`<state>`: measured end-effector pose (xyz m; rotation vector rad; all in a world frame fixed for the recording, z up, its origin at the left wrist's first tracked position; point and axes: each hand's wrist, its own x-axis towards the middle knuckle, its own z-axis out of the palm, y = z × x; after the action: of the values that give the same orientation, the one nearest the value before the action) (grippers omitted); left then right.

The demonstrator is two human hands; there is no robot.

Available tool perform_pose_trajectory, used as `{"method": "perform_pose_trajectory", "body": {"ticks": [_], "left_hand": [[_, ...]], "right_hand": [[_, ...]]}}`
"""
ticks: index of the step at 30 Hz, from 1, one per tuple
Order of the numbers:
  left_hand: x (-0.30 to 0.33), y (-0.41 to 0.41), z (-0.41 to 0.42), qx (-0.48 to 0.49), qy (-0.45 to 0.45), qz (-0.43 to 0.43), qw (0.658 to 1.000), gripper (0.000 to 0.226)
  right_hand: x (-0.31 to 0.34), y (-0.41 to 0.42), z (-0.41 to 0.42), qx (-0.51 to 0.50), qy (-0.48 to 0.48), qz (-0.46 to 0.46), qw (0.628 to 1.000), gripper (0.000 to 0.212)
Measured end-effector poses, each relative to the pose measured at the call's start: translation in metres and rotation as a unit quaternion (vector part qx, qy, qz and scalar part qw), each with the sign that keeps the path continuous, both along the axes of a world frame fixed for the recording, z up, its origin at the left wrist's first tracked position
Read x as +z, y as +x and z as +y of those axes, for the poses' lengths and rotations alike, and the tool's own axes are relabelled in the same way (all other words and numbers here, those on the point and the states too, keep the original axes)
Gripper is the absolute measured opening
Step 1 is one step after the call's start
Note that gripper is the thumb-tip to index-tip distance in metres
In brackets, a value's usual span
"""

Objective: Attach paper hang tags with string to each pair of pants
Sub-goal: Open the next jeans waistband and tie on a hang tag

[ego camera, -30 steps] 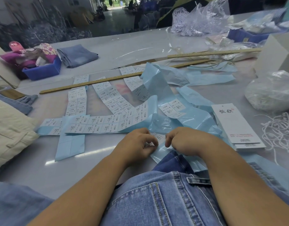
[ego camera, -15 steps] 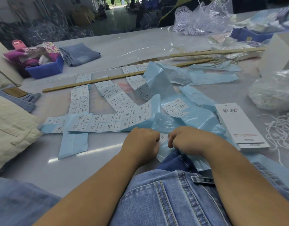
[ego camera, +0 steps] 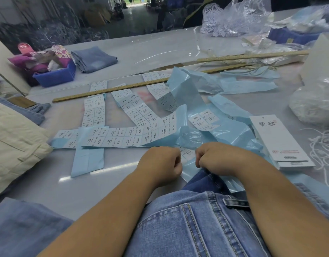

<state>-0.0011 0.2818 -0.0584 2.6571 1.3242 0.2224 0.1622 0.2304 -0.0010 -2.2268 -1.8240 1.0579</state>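
Both hands sit close together at the near edge of the tabletop (ego camera: 160,51), right above a pair of blue jeans (ego camera: 197,225). The left hand (ego camera: 161,164) and the right hand (ego camera: 218,157) are both curled up tight, knuckles up. A bit of a small white sticker (ego camera: 187,154) shows in the gap between them, lying on a strip of blue backing paper (ego camera: 195,169). The fingers are tucked under, so I cannot tell for sure what each one pinches, but it looks like they are working on that sticker or its paper. The jeans lie with the waist end toward the hands and a belt loop (ego camera: 234,202) showing, and their long way runs from the hands back toward the person. No tag hangs on them yet. The hang tags (ego camera: 278,141) wait in a neat stack just to the right of the right hand. They are long white cards, lying flat, with the long way running from near to far and the printed name at the far end. The white string (ego camera: 323,145) is in a loose heap farther right, near the tags. More sticker sheets (ego camera: 123,136) lie spread out past the hands. So I think the job on this pair has only just begun: a sticker seems to come first, then a tag and a string must be tied on. More folded pants (ego camera: 95,58) wait at the far left.
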Motion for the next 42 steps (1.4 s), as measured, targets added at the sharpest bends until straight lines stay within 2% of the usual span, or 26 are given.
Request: {"method": "perform_pose_trajectory", "body": {"ticks": [7, 13, 21, 25, 28, 32, 35, 39, 42], "left_hand": [[0.003, -0.010, 0.000, -0.006, -0.048, -0.023, 0.999, 0.012], [0.002, -0.006, 0.002, -0.022, 0.025, 0.020, 0.999, 0.014], [0.001, -0.009, 0.002, -0.030, 0.071, 0.035, 0.996, 0.014], [0.000, -0.017, 0.002, -0.007, 0.036, -0.012, 0.999, 0.020], [0.000, -0.019, 0.001, -0.009, 0.017, -0.025, 0.999, 0.024], [-0.001, -0.017, 0.001, -0.005, 0.017, 0.002, 1.000, 0.024], [-0.002, -0.014, 0.003, -0.006, 0.023, 0.016, 1.000, 0.022], [-0.002, -0.011, 0.003, -0.018, 0.029, 0.037, 0.999, 0.016], [0.000, -0.010, 0.002, -0.033, 0.033, 0.039, 0.998, 0.014]], "right_hand": [[-0.005, 0.000, 0.001, 0.020, 0.009, -0.022, 1.000, 0.020], [-0.011, -0.007, 0.007, 0.013, 0.078, -0.060, 0.995, 0.011], [-0.015, -0.009, 0.007, 0.007, 0.078, -0.081, 0.994, 0.018], [-0.016, -0.010, 0.006, 0.013, 0.089, -0.089, 0.992, 0.018], [-0.017, -0.012, 0.006, 0.022, 0.128, -0.099, 0.987, 0.017], [-0.020, -0.016, 0.009, 0.027, 0.198, -0.099, 0.975, 0.016], [-0.022, -0.019, 0.012, 0.072, 0.245, -0.111, 0.960, 0.018], [-0.029, -0.026, 0.013, 0.128, 0.172, -0.063, 0.975, 0.019], [-0.034, -0.026, 0.014, 0.137, 0.172, -0.055, 0.974, 0.014]]}}
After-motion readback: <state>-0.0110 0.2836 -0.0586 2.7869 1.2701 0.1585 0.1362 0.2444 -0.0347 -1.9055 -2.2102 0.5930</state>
